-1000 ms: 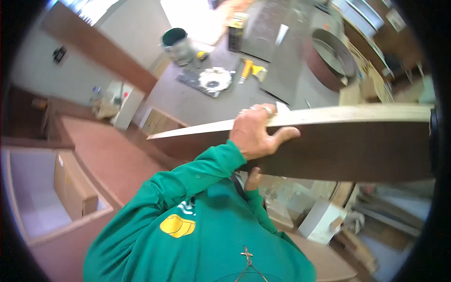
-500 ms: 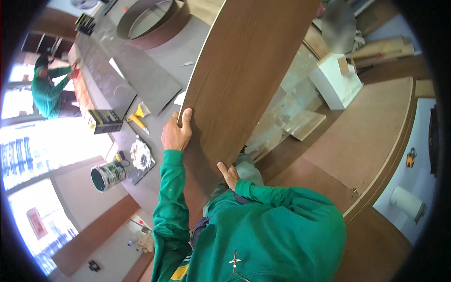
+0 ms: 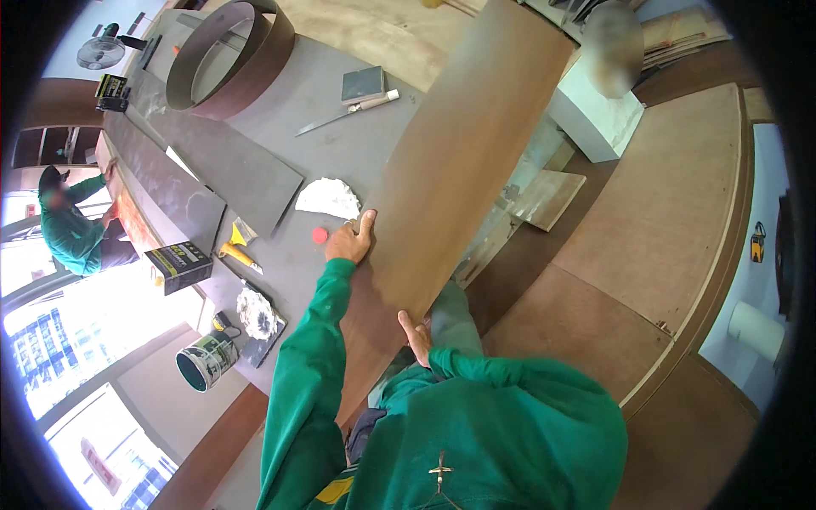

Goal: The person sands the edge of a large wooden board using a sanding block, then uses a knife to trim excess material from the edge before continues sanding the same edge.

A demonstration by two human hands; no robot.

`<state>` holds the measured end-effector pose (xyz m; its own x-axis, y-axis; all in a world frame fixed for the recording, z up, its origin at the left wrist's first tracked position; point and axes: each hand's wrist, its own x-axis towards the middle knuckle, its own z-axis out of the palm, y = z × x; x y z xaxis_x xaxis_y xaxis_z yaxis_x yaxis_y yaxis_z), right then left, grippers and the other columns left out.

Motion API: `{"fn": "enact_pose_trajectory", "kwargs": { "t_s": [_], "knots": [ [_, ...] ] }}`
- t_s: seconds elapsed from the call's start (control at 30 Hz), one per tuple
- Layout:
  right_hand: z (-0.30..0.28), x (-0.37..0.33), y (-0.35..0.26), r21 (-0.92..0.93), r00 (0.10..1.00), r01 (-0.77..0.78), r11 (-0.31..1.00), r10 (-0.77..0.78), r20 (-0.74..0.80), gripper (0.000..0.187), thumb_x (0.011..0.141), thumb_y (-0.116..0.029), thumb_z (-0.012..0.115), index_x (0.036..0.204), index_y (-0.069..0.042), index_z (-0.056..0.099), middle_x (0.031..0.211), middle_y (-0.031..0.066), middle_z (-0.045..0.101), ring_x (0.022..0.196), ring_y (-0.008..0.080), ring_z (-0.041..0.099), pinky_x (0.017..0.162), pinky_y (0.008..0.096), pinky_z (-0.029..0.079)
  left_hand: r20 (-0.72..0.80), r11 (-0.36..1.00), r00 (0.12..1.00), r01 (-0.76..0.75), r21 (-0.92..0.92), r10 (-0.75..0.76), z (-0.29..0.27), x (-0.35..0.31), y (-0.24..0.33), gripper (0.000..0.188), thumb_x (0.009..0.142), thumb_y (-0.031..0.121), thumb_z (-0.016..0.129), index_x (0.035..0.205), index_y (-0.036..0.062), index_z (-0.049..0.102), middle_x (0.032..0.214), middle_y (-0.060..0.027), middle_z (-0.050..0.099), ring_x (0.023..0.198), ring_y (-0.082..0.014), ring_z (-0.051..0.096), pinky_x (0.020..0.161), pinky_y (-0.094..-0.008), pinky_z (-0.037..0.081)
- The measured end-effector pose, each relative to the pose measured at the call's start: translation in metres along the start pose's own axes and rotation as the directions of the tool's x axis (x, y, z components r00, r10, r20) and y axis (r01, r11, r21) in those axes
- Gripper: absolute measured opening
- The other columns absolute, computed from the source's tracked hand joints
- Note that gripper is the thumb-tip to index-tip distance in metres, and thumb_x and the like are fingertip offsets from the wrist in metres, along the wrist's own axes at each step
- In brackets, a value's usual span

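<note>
A long brown wooden panel [image 3: 476,161] slants away from my body across the edge of the grey worktable [image 3: 340,55]. My left hand [image 3: 348,242] grips its left edge, thumb on the upper face and fingers curled at the side. At the panel's near end my right hand [image 3: 416,337] holds the corner, its thumb up and its other fingers mostly hidden. Just beyond my left hand lie a flat piece spread with white paste [image 3: 329,197] and a small red cap [image 3: 320,235].
On the table are a white-handled blade [image 3: 353,110], a dark block [image 3: 364,85], a curved brown ring [image 3: 229,64], a yellow scraper [image 3: 240,246], a pasty board [image 3: 256,314], a bucket [image 3: 207,361] and a box [image 3: 180,266]. A co-worker [image 3: 72,221] stands far left.
The panel has shifted right relative to the table and tilted, its upper face now looking lighter. The blade, dark block, white paste and red cap have come into view. Both hands keep their hold.
</note>
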<state>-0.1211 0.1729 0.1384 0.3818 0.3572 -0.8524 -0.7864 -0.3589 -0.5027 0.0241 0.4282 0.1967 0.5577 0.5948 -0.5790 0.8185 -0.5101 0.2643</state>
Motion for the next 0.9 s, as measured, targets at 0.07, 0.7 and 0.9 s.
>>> {"fn": "enact_pose_trajectory", "kwargs": {
  "t_s": [0.07, 0.7, 0.9],
  "knots": [
    [0.008, 0.008, 0.029, 0.029, 1.0, -0.028, 0.999, 0.027, 0.015, 0.099, 0.088, -0.075, 0.049, 0.142, 0.008, 0.046, 0.146, 0.0226, 0.048, 0.136, 0.0315, 0.043, 0.114, 0.0366, 0.031, 0.04, 1.0, 0.999, 0.009, -0.011, -0.009, 0.014, 0.007, -0.015, 0.105, 0.085, 0.085, 0.034, 0.122, -0.0094, 0.063, 0.114, -0.0357, 0.064, 0.116, -0.0455, 0.06, 0.101, -0.0502, 0.044],
    [0.063, 0.049, 0.152, 0.21, 0.999, -0.03, 0.977, 0.039, -0.038, 0.098, 0.09, -0.076, 0.045, 0.149, 0.002, 0.038, 0.153, 0.0194, 0.041, 0.139, 0.0302, 0.039, 0.114, 0.0407, 0.034, 0.196, 0.987, 0.975, -0.079, -0.143, 0.107, 0.095, 0.016, -0.112, 0.102, 0.085, 0.085, 0.032, 0.128, -0.0035, 0.061, 0.121, -0.03, 0.064, 0.119, -0.0424, 0.06, 0.102, -0.05, 0.045],
    [0.094, 0.038, 0.149, 0.379, 0.997, -0.059, 0.924, 0.07, -0.018, 0.092, 0.091, -0.068, 0.054, 0.156, -0.011, 0.022, 0.151, 0.0131, 0.038, 0.131, 0.0281, 0.045, 0.102, 0.049, 0.045, 0.246, 0.994, 0.968, -0.017, -0.111, 0.044, 0.095, 0.017, -0.144, 0.1, 0.085, 0.085, 0.033, 0.124, -0.0011, 0.064, 0.119, -0.0257, 0.067, 0.116, -0.039, 0.063, 0.102, -0.0525, 0.043]
  ]
}}
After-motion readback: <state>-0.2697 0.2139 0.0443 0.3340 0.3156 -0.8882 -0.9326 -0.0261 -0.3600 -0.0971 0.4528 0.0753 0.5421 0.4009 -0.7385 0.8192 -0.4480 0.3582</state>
